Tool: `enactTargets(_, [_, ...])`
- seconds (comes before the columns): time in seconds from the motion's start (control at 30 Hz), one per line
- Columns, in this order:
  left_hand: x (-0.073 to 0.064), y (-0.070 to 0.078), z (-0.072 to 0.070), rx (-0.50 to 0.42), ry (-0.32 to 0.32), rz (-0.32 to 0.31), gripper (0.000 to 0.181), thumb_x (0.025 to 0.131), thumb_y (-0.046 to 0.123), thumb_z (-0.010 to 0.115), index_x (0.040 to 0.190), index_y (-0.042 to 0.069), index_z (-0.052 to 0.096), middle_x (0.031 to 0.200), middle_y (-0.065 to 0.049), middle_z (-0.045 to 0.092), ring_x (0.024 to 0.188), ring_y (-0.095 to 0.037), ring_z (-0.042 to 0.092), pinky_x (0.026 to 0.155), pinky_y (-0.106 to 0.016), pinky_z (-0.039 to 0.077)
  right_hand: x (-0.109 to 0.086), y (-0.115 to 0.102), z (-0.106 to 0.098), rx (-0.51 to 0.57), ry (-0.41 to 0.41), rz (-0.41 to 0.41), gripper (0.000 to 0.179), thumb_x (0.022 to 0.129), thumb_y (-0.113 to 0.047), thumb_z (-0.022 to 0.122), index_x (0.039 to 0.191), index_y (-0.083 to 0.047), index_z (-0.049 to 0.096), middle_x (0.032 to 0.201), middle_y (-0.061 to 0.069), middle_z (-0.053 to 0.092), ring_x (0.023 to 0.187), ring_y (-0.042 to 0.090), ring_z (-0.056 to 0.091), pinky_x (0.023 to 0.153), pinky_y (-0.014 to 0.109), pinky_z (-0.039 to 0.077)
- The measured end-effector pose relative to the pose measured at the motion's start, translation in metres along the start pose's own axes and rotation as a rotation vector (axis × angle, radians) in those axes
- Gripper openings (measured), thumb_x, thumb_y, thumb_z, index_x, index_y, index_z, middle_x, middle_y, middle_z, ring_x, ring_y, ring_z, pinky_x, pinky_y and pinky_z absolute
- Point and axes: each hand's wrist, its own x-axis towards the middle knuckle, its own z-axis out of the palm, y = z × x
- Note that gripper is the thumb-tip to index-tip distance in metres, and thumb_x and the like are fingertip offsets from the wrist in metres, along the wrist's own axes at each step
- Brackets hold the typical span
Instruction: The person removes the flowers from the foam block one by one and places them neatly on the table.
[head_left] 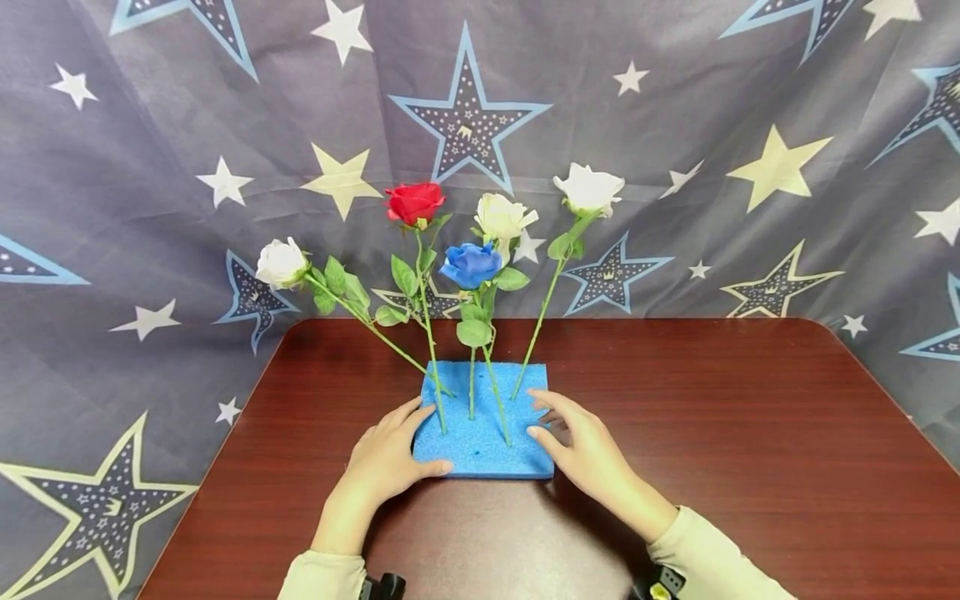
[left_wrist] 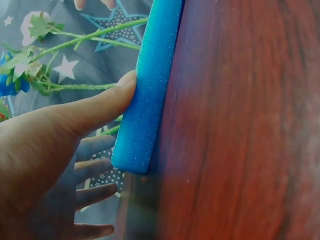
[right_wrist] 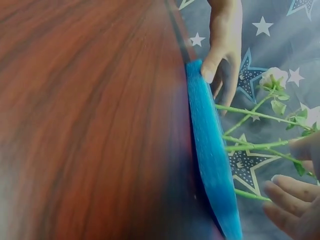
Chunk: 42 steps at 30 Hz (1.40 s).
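Observation:
A blue foam block lies on the table with several artificial roses stuck in it by their stems. A red rose, a blue rose and a cream rose stand in the middle. One white rose leans far left, another white rose tilts right. My left hand rests against the block's left side, its thumb touching the front left edge and its fingers extended. My right hand is at the right edge, fingers spread and loosely bent, holding nothing; in the right wrist view they appear apart from the foam.
The brown wooden table extends on both sides of the foam. Behind it hangs a grey curtain printed with stars, near the rose heads. A dark wrist device is at the left sleeve, another device at the right.

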Motion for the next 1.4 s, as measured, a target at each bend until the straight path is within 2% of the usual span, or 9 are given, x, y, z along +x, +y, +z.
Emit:
enactTargets(0.33, [0.0, -0.002, 0.001, 0.007, -0.04, -0.013, 0.091, 0.076, 0.063, 0.076, 0.152, 0.023, 0.044, 0.16, -0.002, 0.032, 0.14, -0.035, 0.038, 0.104, -0.064, 0.032, 0.011, -0.007, 0.024, 0.098, -0.036, 0.167, 0.042, 0.09, 0.0, 0.071, 0.13, -0.01, 0.064, 0.101, 0.005, 0.071, 0.088, 0.017, 0.067, 0.075, 0.032, 0.056])
enactTargets(0.63, [-0.001, 0.001, -0.001, 0.019, -0.042, -0.01, 0.089, 0.077, 0.064, 0.074, 0.151, 0.023, 0.045, 0.159, -0.002, 0.032, 0.138, -0.036, 0.04, 0.104, -0.062, 0.034, 0.021, -0.012, 0.042, 0.143, 0.001, 0.241, 0.039, 0.088, -0.002, 0.074, 0.125, -0.007, 0.064, 0.095, 0.002, 0.07, 0.082, 0.016, 0.066, 0.071, 0.03, 0.055])
enactTargets(0.97, [0.0, -0.003, 0.0, 0.014, -0.038, -0.002, 0.088, 0.077, 0.065, 0.074, 0.15, 0.024, 0.047, 0.159, -0.002, 0.033, 0.137, -0.036, 0.04, 0.104, -0.062, 0.034, 0.025, -0.007, 0.052, 0.161, 0.038, 0.259, 0.018, 0.084, 0.003, 0.075, 0.094, -0.009, 0.066, 0.08, -0.003, 0.065, 0.077, 0.015, 0.064, 0.068, 0.028, 0.054])
enactTargets(1.13, [0.001, -0.006, 0.003, 0.014, -0.026, 0.014, 0.087, 0.077, 0.065, 0.074, 0.149, 0.025, 0.048, 0.159, -0.001, 0.033, 0.138, -0.034, 0.04, 0.104, -0.061, 0.036, 0.024, -0.004, 0.052, 0.178, 0.048, 0.241, 0.018, 0.084, 0.002, 0.075, 0.093, -0.011, 0.067, 0.08, -0.004, 0.066, 0.079, 0.016, 0.065, 0.069, 0.029, 0.054])
enactTargets(1.4, [0.0, -0.014, 0.001, -0.042, -0.057, 0.04, 0.083, 0.081, 0.063, 0.071, 0.151, 0.026, 0.046, 0.16, 0.002, 0.031, 0.141, -0.034, 0.036, 0.103, -0.063, 0.035, 0.022, -0.003, 0.053, 0.184, 0.059, 0.226, 0.021, 0.083, 0.004, 0.075, 0.094, -0.012, 0.066, 0.08, -0.004, 0.065, 0.076, 0.015, 0.064, 0.066, 0.026, 0.05])
